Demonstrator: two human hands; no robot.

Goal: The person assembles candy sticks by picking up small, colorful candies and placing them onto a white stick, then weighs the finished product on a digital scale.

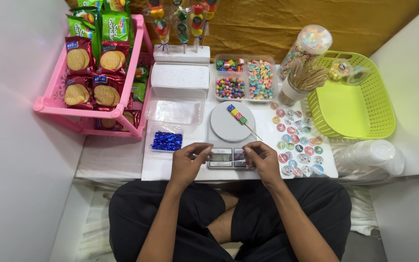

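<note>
Fingers of both hands pinch a thin, pale strip, likely a twist tie, stretched between them just above the front of the scale [226, 157]. Left hand [188, 162] holds one end with thumb and forefinger pressed together; right hand [260, 160] does the same at the other end.

Left to right: pink rack [54, 99] with biscuit packs; small tray of blue ties [167, 140] just left of the left hand; clear tub [174, 110] behind it; white scale platform carrying one candy skewer [241, 119], lying diagonally, stick end off the rim toward the right. Behind: divided candy tray [244, 77], cup of sticks [300, 80]. Right of the scale: round stickers [297, 140] spread flat; green basket [355, 102]; stacked clear lids [372, 153].

Risk, judged: skewer overhangs the platform; a knuckle bumping the scale could roll it off. Right wrist sits near the stickers, so a sideways sweep could scatter them. Strip is slight and could slip from either pinch.
</note>
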